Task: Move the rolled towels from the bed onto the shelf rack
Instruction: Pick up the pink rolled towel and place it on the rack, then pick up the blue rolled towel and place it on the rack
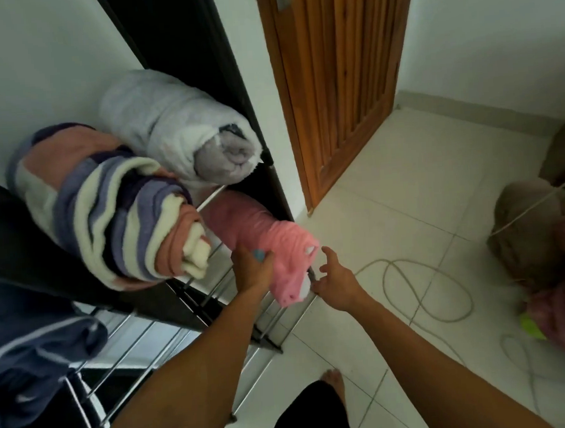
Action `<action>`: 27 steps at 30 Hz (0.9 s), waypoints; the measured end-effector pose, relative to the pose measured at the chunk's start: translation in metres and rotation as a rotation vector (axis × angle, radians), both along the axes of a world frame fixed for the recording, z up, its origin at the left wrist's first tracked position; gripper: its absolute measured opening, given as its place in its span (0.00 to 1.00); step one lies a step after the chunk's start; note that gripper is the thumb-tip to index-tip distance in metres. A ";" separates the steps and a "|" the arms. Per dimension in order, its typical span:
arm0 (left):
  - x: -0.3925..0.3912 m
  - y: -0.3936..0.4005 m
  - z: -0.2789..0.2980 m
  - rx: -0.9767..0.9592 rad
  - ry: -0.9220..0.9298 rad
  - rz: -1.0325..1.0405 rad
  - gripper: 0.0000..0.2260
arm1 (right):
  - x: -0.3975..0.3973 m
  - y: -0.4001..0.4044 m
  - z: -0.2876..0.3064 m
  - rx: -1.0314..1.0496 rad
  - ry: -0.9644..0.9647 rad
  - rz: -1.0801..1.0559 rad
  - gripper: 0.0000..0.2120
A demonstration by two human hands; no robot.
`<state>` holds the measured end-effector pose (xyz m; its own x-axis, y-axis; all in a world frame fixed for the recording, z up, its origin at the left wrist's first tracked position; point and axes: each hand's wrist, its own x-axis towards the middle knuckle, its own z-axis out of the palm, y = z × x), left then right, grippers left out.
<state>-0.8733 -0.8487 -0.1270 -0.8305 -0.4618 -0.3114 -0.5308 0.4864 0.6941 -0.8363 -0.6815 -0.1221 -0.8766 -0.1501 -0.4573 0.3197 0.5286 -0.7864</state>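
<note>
A pink rolled towel (pixel 269 244) lies on the second tier of the metal shelf rack (pixel 213 294), its near end sticking out past the front rail. My left hand (pixel 249 268) grips that near end from the left side. My right hand (pixel 333 278) hovers just right of the towel's end with its fingers spread and nothing in them. On the top tier rest a striped purple, cream and pink rolled towel (pixel 108 208) and, behind it, a white rolled towel (pixel 176 127).
A blue garment (pixel 34 344) hangs over the rack's left side. A wooden door (pixel 339 78) stands behind. A grey cord (pixel 424 291) loops over the tiled floor. Cloth bundles (pixel 549 263) lie at the right. My bare foot (pixel 332 379) is below.
</note>
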 end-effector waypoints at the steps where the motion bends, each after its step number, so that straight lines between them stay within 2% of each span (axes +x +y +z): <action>1: 0.012 0.011 0.006 -0.093 0.024 -0.072 0.34 | 0.013 0.010 0.005 -0.002 -0.016 -0.004 0.36; 3: 0.036 0.036 0.017 -0.173 0.085 -0.191 0.29 | 0.039 0.032 0.013 -0.002 -0.024 -0.040 0.36; 5: 0.061 0.065 0.024 -0.165 0.117 -0.296 0.22 | 0.070 0.062 0.012 -0.023 -0.061 -0.083 0.35; 9: 0.113 0.133 0.023 -0.058 0.026 -0.503 0.14 | 0.153 0.138 0.017 0.001 -0.140 -0.202 0.31; 11: 0.138 0.176 0.021 -0.048 -0.020 -0.662 0.11 | 0.202 0.183 0.019 0.008 -0.193 -0.328 0.29; 14: 0.172 0.245 0.024 0.013 -0.081 -0.915 0.09 | 0.275 0.247 0.020 -0.034 -0.271 -0.591 0.25; 18: 0.208 0.333 0.027 0.040 -0.126 -1.228 0.09 | 0.365 0.302 0.021 -0.204 -0.261 -1.108 0.20; 21: 0.239 0.389 0.030 0.023 -0.128 -1.431 0.09 | 0.431 0.314 0.026 -0.378 -0.175 -1.477 0.17; 23: 0.264 0.419 0.027 0.051 -0.133 -1.531 0.05 | 0.479 0.310 0.028 -0.479 -0.157 -1.638 0.14; 27: 0.327 0.468 0.018 0.053 -0.172 -1.711 0.07 | 0.571 0.311 0.025 -0.536 -0.099 -1.962 0.13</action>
<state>-0.5465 -0.3808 -0.1086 -0.2883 0.8569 -0.4272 0.4622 0.5153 0.7217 -0.2655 -0.3709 -0.0974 0.0250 0.6668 -0.7448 0.0989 -0.7431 -0.6619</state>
